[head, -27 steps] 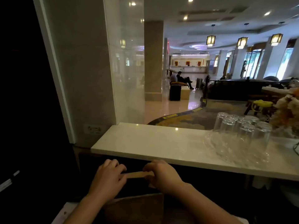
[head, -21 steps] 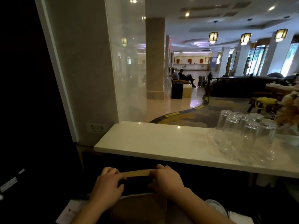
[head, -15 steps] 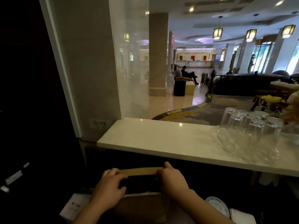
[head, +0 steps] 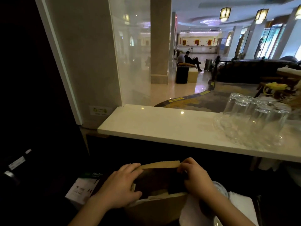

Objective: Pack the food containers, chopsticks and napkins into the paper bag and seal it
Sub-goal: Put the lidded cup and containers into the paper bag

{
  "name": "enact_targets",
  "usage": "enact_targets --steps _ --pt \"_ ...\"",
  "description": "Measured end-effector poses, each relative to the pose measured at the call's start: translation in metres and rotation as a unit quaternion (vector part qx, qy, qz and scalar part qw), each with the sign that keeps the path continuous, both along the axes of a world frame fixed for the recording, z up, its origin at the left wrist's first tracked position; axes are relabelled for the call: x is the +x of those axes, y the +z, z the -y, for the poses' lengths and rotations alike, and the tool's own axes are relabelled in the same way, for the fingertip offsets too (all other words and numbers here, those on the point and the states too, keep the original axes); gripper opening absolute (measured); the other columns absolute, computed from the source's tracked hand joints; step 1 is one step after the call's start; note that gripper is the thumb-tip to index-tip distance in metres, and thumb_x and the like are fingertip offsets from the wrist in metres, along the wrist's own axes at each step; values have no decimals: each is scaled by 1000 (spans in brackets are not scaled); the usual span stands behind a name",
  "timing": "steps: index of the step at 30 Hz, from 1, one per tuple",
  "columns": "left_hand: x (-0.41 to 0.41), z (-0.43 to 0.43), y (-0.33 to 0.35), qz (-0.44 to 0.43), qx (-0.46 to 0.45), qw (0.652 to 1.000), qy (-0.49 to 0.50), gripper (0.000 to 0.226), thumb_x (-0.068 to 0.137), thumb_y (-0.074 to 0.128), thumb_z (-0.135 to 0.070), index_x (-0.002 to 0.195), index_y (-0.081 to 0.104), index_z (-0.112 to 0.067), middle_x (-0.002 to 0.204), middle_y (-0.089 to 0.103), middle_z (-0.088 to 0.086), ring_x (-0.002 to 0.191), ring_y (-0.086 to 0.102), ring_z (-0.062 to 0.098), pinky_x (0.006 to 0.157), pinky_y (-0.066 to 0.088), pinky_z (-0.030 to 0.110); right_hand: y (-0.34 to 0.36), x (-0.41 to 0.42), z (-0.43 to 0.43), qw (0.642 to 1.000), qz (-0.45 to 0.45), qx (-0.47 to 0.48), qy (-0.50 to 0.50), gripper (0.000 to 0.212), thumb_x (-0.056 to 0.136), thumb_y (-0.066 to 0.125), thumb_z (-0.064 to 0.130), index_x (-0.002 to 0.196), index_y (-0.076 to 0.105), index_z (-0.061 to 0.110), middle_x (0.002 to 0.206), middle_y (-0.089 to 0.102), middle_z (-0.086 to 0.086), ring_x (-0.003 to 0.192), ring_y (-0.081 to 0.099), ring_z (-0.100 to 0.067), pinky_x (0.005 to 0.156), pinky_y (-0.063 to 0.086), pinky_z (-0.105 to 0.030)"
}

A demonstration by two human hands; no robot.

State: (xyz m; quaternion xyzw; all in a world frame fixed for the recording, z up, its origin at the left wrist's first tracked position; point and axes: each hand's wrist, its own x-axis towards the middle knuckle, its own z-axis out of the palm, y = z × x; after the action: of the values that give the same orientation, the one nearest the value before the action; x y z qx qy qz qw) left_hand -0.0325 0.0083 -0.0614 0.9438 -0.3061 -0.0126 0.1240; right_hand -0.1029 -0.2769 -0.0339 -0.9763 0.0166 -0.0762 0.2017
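Observation:
A brown paper bag (head: 154, 209) stands in front of me at the bottom of the view, its mouth open and dark inside. My left hand (head: 120, 188) grips the left side of the mouth. My right hand (head: 195, 178) pinches the right end of the far top edge. Something pale lies inside near the front wall; I cannot tell what. White napkins (head: 241, 207) lie to the right of the bag. A clear plastic lid (head: 219, 190) shows behind my right wrist.
A white stone counter (head: 162, 126) runs across above the bag, with several upturned glasses (head: 255, 118) on its right part. A white printed package (head: 83, 188) lies left of the bag. Glass and a lobby lie beyond.
The bag's mouth has been pulled from pinched narrow to wide open, my hands moving apart. The camera has tilted down, so more of the bag, package and napkins shows.

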Motion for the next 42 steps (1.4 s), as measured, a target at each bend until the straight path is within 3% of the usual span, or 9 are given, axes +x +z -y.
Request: enact_targets --steps 3,6,11,15,19,22,27,34,42 --pt "-5 6 2 -11 -12 1000 -2 106 59 57 -82 144 4 -49 150 -1 -31 135 8 -2 103 31 32 -4 -15 1 992 19 -118 31 45 81 64 39 125 54 40 136 43 15 115 44 -15 81 51 -25" --pt "-10 6 8 -43 2 999 0 124 48 60 -90 142 -11 -50 147 -15 -35 130 -2 -7 106 34 36 -10 -26 2 990 -31 -123 54 79 67 63 68 139 39 44 150 28 15 130 32 -20 93 48 -33" --pt "-19 4 16 -75 11 997 -10 137 36 54 -99 141 -19 -50 139 -31 -43 132 -12 -8 107 31 41 -16 -36 8 989 -80 -107 56 101 65 65 72 149 18 44 158 15 14 136 29 -18 102 46 -33" --pt "-24 7 13 -70 3 997 -15 141 36 54 -100 144 -18 -46 147 -28 -36 138 -16 -3 110 30 45 -12 -44 13 995 -51 67 58 89 69 60 77 146 27 48 155 18 19 138 29 -9 109 40 -32" --pt "-27 6 10 -71 -5 997 -10 139 37 51 -101 144 -19 -47 150 -30 -32 137 -28 -4 115 22 46 -16 -64 34 966 36 252 -40 66 73 63 69 132 52 42 137 47 21 125 46 4 99 47 -27" --pt "-29 5 10 -50 1 999 -19 136 40 46 -103 141 -27 -49 148 -37 -30 134 -37 -2 116 5 41 -33 -84 54 977 10 151 -151 54 82 71 46 130 58 27 131 58 6 119 55 -12 95 51 -37" --pt "-34 5 12 13 47 998 -29 137 43 34 -106 143 -28 -37 149 -42 -19 135 -41 8 114 -11 35 -63 -114 56 971 -152 -46 -180 80 77 61 67 143 39 29 140 46 6 125 43 -19 93 47 -29" --pt "-36 2 17 -1 44 999 -30 138 40 36 -106 139 -32 -38 146 -46 -21 129 -47 3 109 -11 34 -95 -126 51 958 -190 -31 -213 89 77 64 58 151 20 31 148 35 0 125 43 -28 97 47 -34" --pt "-38 1 17 -16 39 999 -35 141 41 39 -104 143 -29 -35 147 -45 -21 130 -45 3 112 -11 36 -79 -129 52 965 -151 -26 -213 90 63 70 58 144 41 32 127 48 0 109 46 -26 87 44 -31"
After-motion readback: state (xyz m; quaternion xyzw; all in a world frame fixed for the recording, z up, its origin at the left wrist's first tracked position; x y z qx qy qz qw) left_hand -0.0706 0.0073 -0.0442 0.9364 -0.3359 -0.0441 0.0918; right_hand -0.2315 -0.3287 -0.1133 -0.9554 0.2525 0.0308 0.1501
